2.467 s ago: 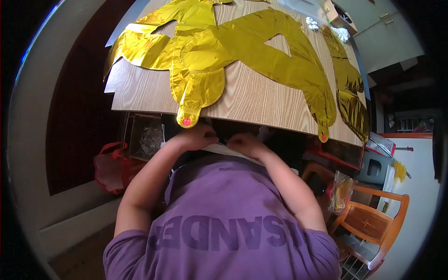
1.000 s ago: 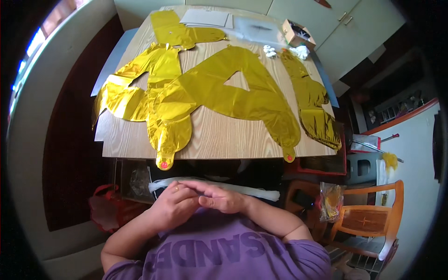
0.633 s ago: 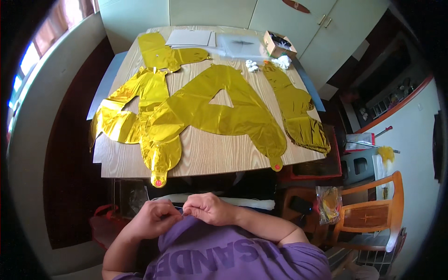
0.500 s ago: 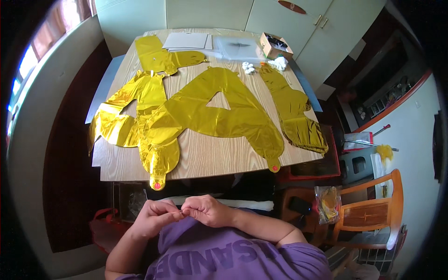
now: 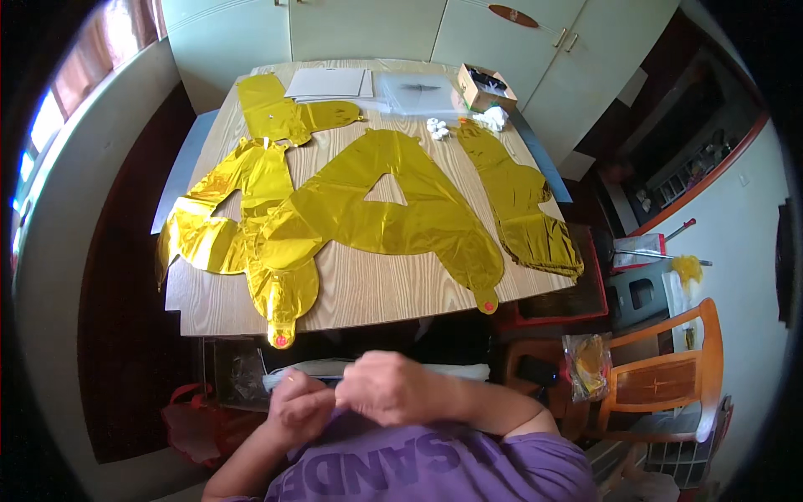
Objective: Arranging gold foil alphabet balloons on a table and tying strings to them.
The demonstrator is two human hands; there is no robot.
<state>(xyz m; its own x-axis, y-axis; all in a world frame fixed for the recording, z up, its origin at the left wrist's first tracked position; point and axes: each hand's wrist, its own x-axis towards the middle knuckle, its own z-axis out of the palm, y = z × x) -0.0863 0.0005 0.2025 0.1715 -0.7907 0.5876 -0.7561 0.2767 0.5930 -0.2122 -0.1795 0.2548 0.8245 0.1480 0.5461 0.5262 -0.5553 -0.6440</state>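
Snag hazard: foil tab [image 5: 283, 331] overhangs bench [image 5: 376, 284].
Left hand [image 5: 301, 407], right hand [image 5: 388, 388]: grip pinched closed, contents unclear; upswing could catch tab.

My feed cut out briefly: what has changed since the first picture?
The left hand and right hand have drawn back from the table toward the purple shirt. The view has tilted up, showing the table's far end. Blur hides whether either grip holds anything. The near gold foil balloons lie as before.
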